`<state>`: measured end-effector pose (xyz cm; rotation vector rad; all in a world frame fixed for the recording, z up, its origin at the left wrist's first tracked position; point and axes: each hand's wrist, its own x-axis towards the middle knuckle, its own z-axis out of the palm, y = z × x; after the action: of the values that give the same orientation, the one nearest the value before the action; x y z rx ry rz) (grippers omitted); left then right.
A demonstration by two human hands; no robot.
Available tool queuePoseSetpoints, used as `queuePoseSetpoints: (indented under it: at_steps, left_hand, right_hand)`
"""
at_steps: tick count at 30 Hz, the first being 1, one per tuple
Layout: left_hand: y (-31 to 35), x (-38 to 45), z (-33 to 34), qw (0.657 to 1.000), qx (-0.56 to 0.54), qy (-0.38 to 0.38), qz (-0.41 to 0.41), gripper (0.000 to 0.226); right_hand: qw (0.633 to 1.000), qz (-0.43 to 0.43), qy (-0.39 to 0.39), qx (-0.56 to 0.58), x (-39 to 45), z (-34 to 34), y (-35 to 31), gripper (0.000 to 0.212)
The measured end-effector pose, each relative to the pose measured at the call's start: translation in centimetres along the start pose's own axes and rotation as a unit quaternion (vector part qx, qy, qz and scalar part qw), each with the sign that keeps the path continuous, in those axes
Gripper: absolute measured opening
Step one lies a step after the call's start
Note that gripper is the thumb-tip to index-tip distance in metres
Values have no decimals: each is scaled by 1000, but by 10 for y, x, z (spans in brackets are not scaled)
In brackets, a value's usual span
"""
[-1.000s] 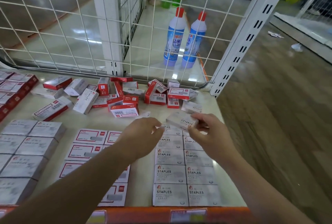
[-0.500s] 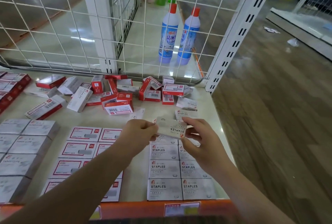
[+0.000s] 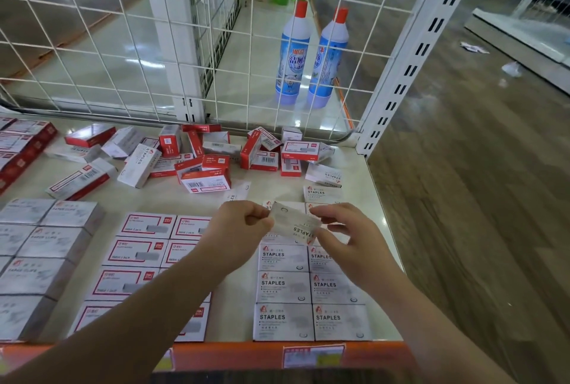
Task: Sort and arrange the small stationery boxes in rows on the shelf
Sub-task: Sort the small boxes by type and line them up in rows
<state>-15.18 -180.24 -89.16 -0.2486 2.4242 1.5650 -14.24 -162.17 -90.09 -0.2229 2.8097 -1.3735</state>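
Progress: partly done, by my estimate roughly half. On the pale cream metal shelf several blocks already lie flat in order: two columns of white "STAPLES" cardboard boxes at the front right, a block of white boxes with red-bordered labels to their left, and grey-white paper-clip boxes at the far left. More red-and-white boxes line the far left edge.

Left to do: a loose heap of red-and-white and white small boxes lies at the back of the shelf against the white wire-grid back panel, tipped on sides and ends at mixed angles. Two or three white staple boxes lie loose just behind the staple columns.

Item in hand: one small white cardboard staples box, held in the air just above the far end of the staple columns. The left hand pinches its left end; the right hand pinches its right, nearer end with curled fingers. Long axis runs left-right, skewed with the right end nearer the person. The printed face is up, but its lettering reads upside down from here, opposite to the boxes already laid.

Judgement: it wants a half-turn before joining the row.
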Motion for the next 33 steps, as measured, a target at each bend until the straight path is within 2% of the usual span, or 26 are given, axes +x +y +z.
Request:
queuePoseSetpoints:
  at_steps: [6,11,14,18,22,24,29,33]
  left_hand:
    - [3,2,0,993,99,-4,60,11]
    - [4,2,-1,997,56,15,59,13]
    - [4,2,1,999,20,11,40,23]
    - [0,-1,7,999,-31,-39,-17,30]
    - [0,-4,13,990,-74,-97,-68,18]
    - [2,-6,14,986,-103,-105,-78,11]
    - [3,-5,11,977,-172,-75,-103,20]
    - [-2,-1,8,973,-198,-48,-104,16]
  right_hand:
    - [996,4,-78,-50,14,-4,-14,21]
    - [995,43,-88,-2,17,-2,-18,9]
    - [995,80,-50,37,17,-2,-16,8]
    - [980,136,14,146,16,-3,-18,14]
    - [972,143,19,184,15,-2,-22,35]
    - [973,140,23,180,14,0,-22,38]
    - [962,154,35,223,12,3,-22,26]
    - [964,154,55,209,12,6,-16,16]
